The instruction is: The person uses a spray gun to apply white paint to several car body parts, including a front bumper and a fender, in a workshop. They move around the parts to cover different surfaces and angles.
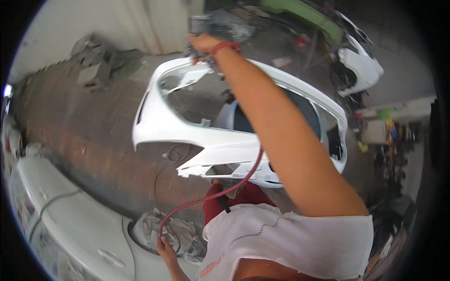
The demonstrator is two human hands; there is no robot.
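A white car bumper (161, 122) lies raised off the floor in front of me, its openings facing up. My right hand (206, 43) reaches over its far left edge, fingers wrapped round a spray gun (201, 22) with a greyish cup; motion blurs the gun's details. Down by my left side, my left hand (166, 247) is closed on a red hose (218, 197). From there the hose curves across my legs and disappears behind my right forearm. That arm also hides part of the bumper's middle.
A pale car (70, 210) stands close on my left, with crumpled plastic sheeting (168, 229) beside it. Beyond the bumper sit a concrete block (93, 75) and a wall (103, 23). Another white car part (363, 70) is at the far right, near shelves of clutter (393, 140).
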